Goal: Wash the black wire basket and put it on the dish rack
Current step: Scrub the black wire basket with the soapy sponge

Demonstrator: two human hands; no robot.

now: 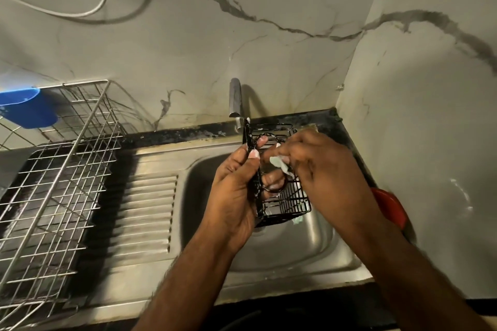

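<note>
The black wire basket [289, 200] hangs over the steel sink [304, 244], below the tap. My left hand [234, 185] grips its left side wall, thumb on the outer face and fingers curled through the wires inside. My right hand [322, 166] reaches into the basket from the right and pinches a pale green scrub pad [281, 165] against the wires. White suds speckle the basket's rim. The dish rack [53, 185], a silver wire frame, stands on the left over the drainboard.
A chrome tap [235, 101] rises behind the basket. A blue plastic cup [27, 107] hangs on the rack's upper tier. A red object [391, 207] sits on the dark counter right of the sink. Marble walls close in behind and to the right.
</note>
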